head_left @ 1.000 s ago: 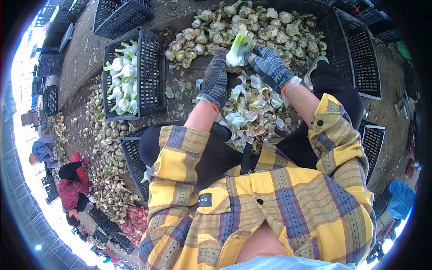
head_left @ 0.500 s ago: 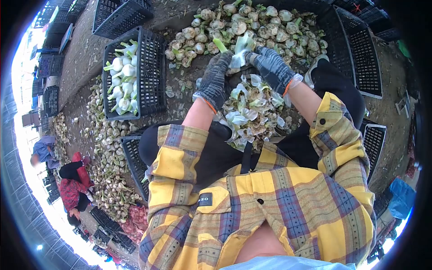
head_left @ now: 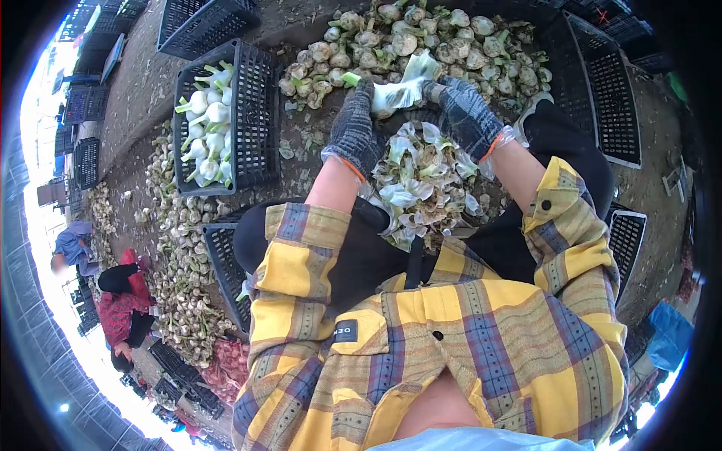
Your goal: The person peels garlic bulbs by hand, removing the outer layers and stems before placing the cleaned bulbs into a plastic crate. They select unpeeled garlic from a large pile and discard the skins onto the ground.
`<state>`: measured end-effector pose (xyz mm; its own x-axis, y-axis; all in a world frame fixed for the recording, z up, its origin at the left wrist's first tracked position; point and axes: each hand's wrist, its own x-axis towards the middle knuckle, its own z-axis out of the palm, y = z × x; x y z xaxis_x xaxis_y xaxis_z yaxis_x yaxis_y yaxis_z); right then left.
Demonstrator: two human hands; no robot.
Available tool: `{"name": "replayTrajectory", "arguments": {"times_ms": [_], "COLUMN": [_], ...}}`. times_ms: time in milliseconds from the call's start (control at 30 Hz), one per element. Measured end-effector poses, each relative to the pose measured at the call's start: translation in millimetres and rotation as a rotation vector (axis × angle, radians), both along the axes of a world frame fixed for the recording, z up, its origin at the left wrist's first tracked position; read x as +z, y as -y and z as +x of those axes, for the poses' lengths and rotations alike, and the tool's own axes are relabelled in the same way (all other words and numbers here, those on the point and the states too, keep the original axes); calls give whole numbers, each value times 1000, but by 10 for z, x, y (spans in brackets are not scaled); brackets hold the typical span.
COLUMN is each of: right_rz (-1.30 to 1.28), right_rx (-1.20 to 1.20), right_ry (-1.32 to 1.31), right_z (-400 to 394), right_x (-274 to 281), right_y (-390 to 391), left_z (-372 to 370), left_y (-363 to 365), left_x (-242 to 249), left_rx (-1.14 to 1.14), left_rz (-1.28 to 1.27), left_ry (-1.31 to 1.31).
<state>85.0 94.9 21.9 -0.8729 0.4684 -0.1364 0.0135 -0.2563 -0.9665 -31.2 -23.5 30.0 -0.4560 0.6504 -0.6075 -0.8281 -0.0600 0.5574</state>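
Wearing a grey knit glove, my left hand (head_left: 355, 129) is closed around a garlic bulb (head_left: 385, 100), whose cut green stem pokes out above the fingers. A pale, loose sheet of garlic skin (head_left: 420, 69) stands off the bulb on its right side. My right hand (head_left: 468, 116), gloved alike, pinches at this skin with its fingertips; the exact grip is partly hidden. Below both hands lies a heap of peeled garlic skins (head_left: 425, 180) between my legs. Beyond them spreads a pile of unpeeled, soil-stained garlic bulbs (head_left: 444, 45).
On the left, a black crate (head_left: 256, 128) holds clean white garlic bulbs (head_left: 209, 124). Another crate (head_left: 602, 90) stands at the right. More garlic (head_left: 180, 286) lies along the ground at left, near two people (head_left: 124, 308). A red mesh sack (head_left: 226, 368) sits there too.
My hands have moved slightly apart, the right one shifting right. The skin is drawn farther off the bulb, showing more of its white side.
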Motion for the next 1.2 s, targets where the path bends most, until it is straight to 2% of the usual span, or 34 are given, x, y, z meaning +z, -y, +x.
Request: {"name": "replayTrajectory", "arguments": {"times_ms": [33,100,167,233,267,300,367,433,500,633,700,767,833,900,967,1033,1100,1133,1167,1200], "right_rz": [-1,633,637,-15,119,-597,-596,-646,-699,-567,-415,-432,-597,-649,-678,-668,-350,-52,-53,420], "right_rx": [2,50,48,-29,44,-36,-82,-69,-60,13,60,55,-45,-63,-104,-130,-25,12,13,385], "right_ry": [2,114,188,72,93,-71,-70,-89,-101,-143,-66,-63,-118,-189,-189,-214,25,135,135,381], "right_z": [2,-32,24,-9,-22,25,35,45,61,87,91,128,116,89,97,83,32,94,93,91], "right_x": [-27,101,142,-73,-40,0,44,128,165,266,331,323,299,292,262,255,336,389,491,574], "right_y": [-16,-21,11,51,-45,-44,-85,-94,-95,-82,-52,-77,-120,-174,-251,-279,-314,-251,-233,-233], "left_z": [4,-19,-15,19,-18,-61,-130,-134,-153,-135,-86,-99,-165,-207,-218,-270,-269,-255,-228,-212], "left_y": [1,5,1,0,-1,15,41,29,40,8,7,19,25,27,26,29,15,17,22,20], "left_x": [13,-42,-67,-60,-58,-53,-19,33,-34,-129,-97,-134,-199,-202,-205,-209,-118,-73,-35,-12], "left_rx": [11,-47,-105,-91,-52,-50,-16,7,26,-10,-68,-52,-1,10,158,123,196,198,227,254], "left_rz": [18,34,50,-148,-128,-128,-22,-36,-4,-21,-128,-120,-94,-110,-34,-16,-48,-48,-89,-129], "left_ry": [66,97,127,-136,-117,-116,90,83,193,92,-97,-94,-104,-107,72,133,160,159,45,-69]}}
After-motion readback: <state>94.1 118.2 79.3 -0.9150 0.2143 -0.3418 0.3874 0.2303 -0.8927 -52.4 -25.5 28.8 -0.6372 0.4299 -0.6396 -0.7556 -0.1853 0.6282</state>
